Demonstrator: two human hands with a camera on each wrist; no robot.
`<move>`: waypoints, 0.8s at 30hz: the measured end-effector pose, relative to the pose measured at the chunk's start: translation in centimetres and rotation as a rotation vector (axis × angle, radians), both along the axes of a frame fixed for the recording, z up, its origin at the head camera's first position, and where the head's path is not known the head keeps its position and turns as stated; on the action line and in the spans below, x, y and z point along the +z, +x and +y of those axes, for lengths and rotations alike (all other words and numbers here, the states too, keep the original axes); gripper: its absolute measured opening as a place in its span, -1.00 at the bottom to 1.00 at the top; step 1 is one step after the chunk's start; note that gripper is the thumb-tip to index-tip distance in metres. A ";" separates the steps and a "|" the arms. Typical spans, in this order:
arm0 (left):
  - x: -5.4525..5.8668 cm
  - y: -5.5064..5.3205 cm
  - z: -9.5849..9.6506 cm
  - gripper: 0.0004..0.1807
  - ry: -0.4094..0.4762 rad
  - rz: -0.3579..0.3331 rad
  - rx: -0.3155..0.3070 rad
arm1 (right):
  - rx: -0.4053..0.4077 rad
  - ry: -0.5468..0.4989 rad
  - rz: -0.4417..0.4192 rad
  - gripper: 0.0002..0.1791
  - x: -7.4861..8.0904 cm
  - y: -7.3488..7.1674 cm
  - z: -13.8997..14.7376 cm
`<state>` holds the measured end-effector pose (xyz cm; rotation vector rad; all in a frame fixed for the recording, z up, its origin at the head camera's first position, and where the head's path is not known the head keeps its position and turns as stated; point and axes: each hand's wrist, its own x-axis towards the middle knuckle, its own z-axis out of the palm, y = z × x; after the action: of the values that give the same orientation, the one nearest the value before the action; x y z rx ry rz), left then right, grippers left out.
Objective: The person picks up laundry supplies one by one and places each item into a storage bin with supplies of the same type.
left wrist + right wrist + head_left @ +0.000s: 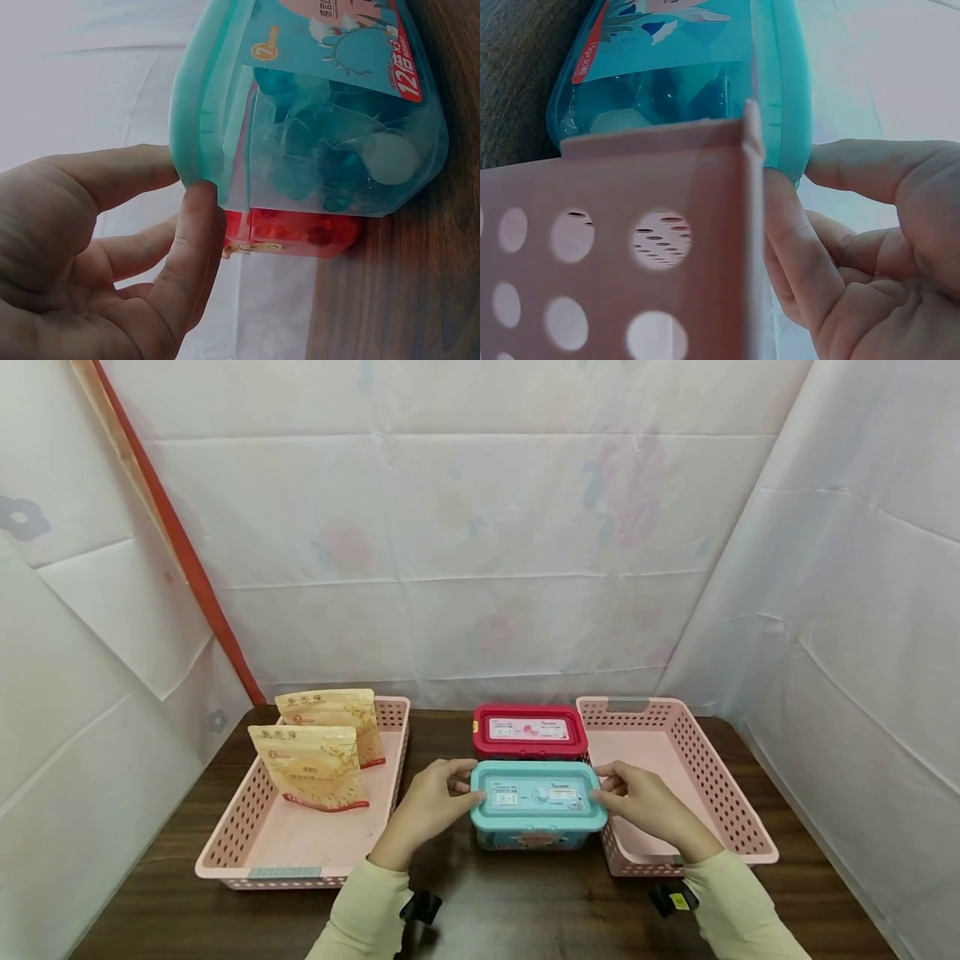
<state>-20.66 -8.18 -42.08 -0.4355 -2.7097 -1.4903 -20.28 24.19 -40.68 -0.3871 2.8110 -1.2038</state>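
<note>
two yellow pouches point(311, 772) in a pink basket point(300, 845) on a dark wooden table point(525, 910), white floral sheeting point(465, 510) behind

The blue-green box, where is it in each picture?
Head: the blue-green box is below and slightly right of centre, between the left hand and right hand.
Left wrist: it appears sideways, upper middle to right.
Right wrist: it's at the top, left of middle, partly behind a pink basket.
Landmark in all three: the dark wooden table.

The front tub point(538, 803) is turquoise, baskets point(645, 760) pink.
</note>
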 end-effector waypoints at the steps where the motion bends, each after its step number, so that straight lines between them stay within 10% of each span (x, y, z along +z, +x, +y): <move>1: 0.0 0.0 0.0 -0.52 -0.002 0.002 -0.001 | 0.002 -0.002 -0.001 -0.57 0.0 -0.1 0.0; 24: 0.5 0.6 -1.8 -0.51 -0.067 0.003 0.030 | 0.089 -0.090 -0.074 -0.56 0.3 -0.2 -1.6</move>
<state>-20.11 -9.95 -41.60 -0.3965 -2.7574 -1.3938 -20.51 22.60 -40.41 -0.4581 2.6545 -1.3011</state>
